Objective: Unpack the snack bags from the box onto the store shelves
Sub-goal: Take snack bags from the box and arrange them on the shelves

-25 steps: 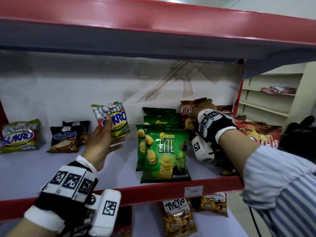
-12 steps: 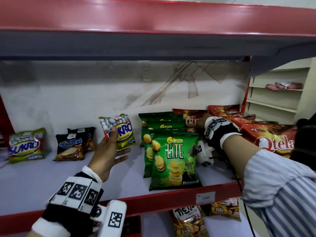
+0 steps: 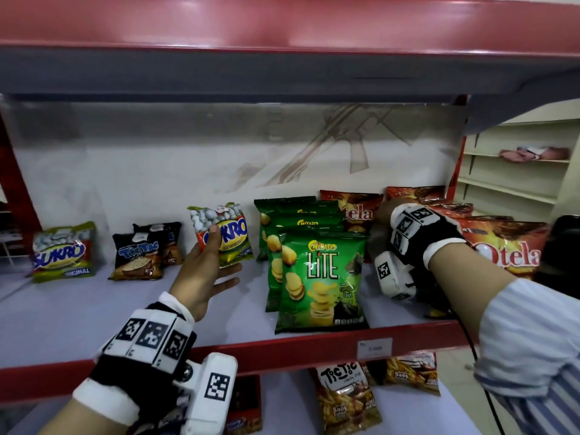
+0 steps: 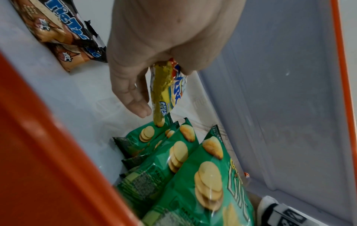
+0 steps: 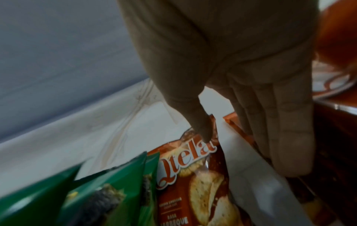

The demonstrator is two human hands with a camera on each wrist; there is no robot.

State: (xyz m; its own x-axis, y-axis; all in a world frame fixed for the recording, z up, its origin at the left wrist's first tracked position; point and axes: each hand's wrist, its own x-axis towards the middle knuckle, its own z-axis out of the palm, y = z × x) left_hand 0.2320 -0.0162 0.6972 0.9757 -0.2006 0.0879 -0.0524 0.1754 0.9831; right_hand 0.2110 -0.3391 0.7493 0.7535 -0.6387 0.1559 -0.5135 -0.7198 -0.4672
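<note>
My left hand (image 3: pixel 216 255) holds a Sukro bag (image 3: pixel 232 237) upright on the white shelf (image 3: pixel 94 309), left of a row of green Chitato Lite bags (image 3: pixel 323 277). The left wrist view shows that bag (image 4: pixel 164 85) pinched between the thumb and fingers (image 4: pixel 135 99). My right hand (image 3: pixel 384 216) reaches to the back of the shelf, beside a red Qtela bag (image 3: pixel 357 213) that stands behind the green row. In the right wrist view the thumb (image 5: pixel 201 126) touches the Qtela bag's (image 5: pixel 193 175) top corner, and the fingers (image 5: pixel 286 137) lie straight, apart from it. No box is in view.
Another Sukro bag (image 3: pixel 62 252) and black Tic Tac bags (image 3: pixel 138 252) stand at the left. More Qtela bags (image 3: pixel 508 249) fill the right end. The upper shelf (image 3: pixel 282 26) hangs low overhead. The red front lip (image 3: pixel 282 350) edges the shelf, with snack bags (image 3: pixel 345 397) below.
My right hand has brought the Qtela bag down from mid-air to the back of the shelf behind the green bags. My left hand stays on the Sukro bag.
</note>
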